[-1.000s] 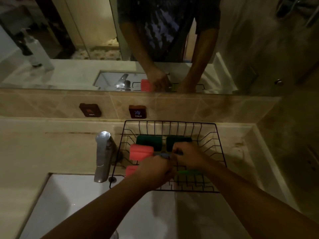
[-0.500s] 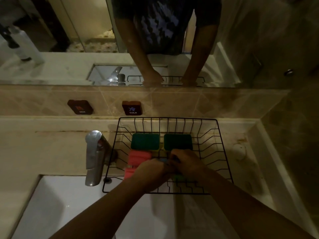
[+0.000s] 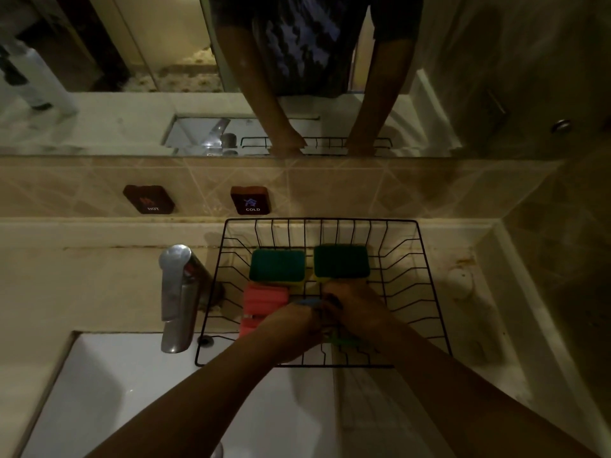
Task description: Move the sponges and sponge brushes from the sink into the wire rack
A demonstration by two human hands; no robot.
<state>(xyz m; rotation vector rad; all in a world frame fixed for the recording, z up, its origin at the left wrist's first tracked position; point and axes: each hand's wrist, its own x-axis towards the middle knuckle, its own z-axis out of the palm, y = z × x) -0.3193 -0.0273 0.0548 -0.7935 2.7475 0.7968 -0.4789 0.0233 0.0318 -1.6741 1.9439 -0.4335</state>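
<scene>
The black wire rack point(image 3: 429, 292) stands on the counter behind the sink point(image 3: 132, 391). Two green sponges point(image 3: 277, 266) point(image 3: 341, 261) lie side by side at its back. Two pink sponges point(image 3: 264, 297) point(image 3: 247, 325) sit at its left. My left hand point(image 3: 291, 325) and my right hand point(image 3: 357, 309) are pressed together low inside the rack. A blue sponge brush tip point(image 3: 307, 302) shows where my left fingers close. A green brush handle point(image 3: 344, 341) pokes out under my right hand. Most of both brushes is hidden.
A chrome faucet point(image 3: 175, 292) rises just left of the rack, over the white basin. HOT point(image 3: 148, 200) and COLD point(image 3: 250, 200) plaques sit on the tiled backsplash. A mirror above reflects both arms. The counter runs right to a raised ledge point(image 3: 529, 309).
The upper pink sponge has dropped lower into the rack and no longer shows in the mirror. Both hands have stayed together and sunk slightly toward the rack floor.
</scene>
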